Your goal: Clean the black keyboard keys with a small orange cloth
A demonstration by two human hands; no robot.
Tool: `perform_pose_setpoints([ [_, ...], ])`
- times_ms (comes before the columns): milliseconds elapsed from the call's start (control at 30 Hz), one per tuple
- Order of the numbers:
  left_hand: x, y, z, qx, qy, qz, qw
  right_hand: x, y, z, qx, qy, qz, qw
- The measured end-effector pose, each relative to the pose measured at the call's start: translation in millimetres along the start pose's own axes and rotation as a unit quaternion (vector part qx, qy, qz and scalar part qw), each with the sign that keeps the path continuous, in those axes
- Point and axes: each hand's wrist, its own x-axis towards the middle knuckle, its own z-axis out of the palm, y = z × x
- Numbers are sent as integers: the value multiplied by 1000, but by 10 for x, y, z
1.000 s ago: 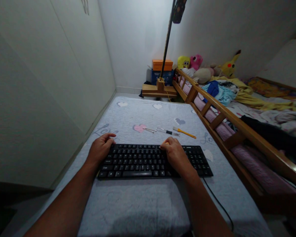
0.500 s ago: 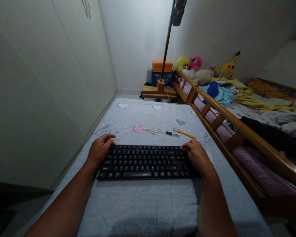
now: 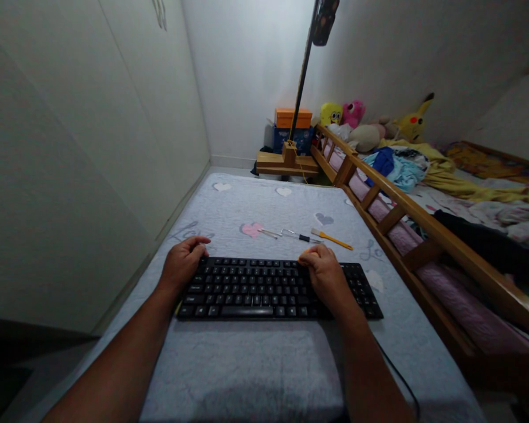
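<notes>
A black keyboard (image 3: 247, 289) lies flat on the patterned bedspread (image 3: 247, 364), its long side facing me. My left hand (image 3: 180, 262) grips its upper left corner, thumb and fingers closed at the edge. Over the upper right part of the keys is my right hand (image 3: 326, 271), fingers pinched together. A bit of something orange peeks out at those fingertips; its kind is mostly hidden. Beyond the keyboard lie thin white sticks like cotton swabs (image 3: 270, 234), a thin metal tool with a black grip (image 3: 304, 238) and a yellow-handled brush (image 3: 332, 238).
A wooden bed rail (image 3: 397, 202) runs along the right, with clothes and plush toys (image 3: 409, 124) behind it. White cabinet doors (image 3: 92, 147) stand on the left. At the far end are a wooden stand (image 3: 286, 161) and an orange box (image 3: 293, 118). A cable (image 3: 399, 373) trails at lower right.
My right hand has slid left along the keyboard's upper edge, uncovering the number pad and the cable. My left hand keeps its hold at the left corner.
</notes>
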Motion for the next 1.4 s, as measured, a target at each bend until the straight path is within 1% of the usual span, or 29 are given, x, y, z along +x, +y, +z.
perform_pose_setpoints([
  [100, -3, 2, 6, -8, -4, 3, 1000, 49, -219, 139, -6, -16, -37, 999],
  [200, 5, -17, 12, -10, -4, 3, 1000, 71, -277, 213, -22, -43, -51, 998],
  [267, 13, -32, 16, -10, -5, 0, 1000, 69, -239, 216, -32, -60, -45, 997],
  [367, 23, -50, 22, -9, -7, 5, 1000, 37, -114, 151, -46, -69, -14, 996],
  [500, 24, -43, 27, -7, -6, 10, 1000, -23, 46, 5, -61, -58, 29, 996],
  [600, 14, -18, 22, -7, -9, 5, 1000, -40, 56, -47, -58, -35, 38, 997],
  [667, 10, -9, 18, -2, -10, 3, 1000, -34, -12, -26, -35, -20, 19, 999],
  [733, 11, -16, 16, 4, -11, 4, 1000, -22, -127, 30, 1, -20, -15, 1000],
  [833, 22, -48, 19, 5, -11, 4, 1000, -10, -313, 133, 31, -50, -52, 997],
  [933, 34, -74, 23, 0, -12, 8, 1000, -15, -393, 188, 24, -80, -48, 995],
  [1033, 37, -75, 23, -1, -11, 10, 1000, -39, -312, 149, 10, -89, -23, 996],
  [1167, 29, -57, 21, 5, -12, 11, 1000, -88, -94, 1, -18, -92, 3, 996],
  [1233, 27, -50, 22, 3, -12, 13, 1000, -102, -27, -59, -20, -92, 13, 995],
  [1300, 28, -47, 23, 2, -12, 11, 1000, -99, -29, -78, -13, -81, 12, 997],
  [1400, 32, -49, 25, 4, -14, 10, 1000, -68, -168, -16, 6, -54, -18, 998],
])
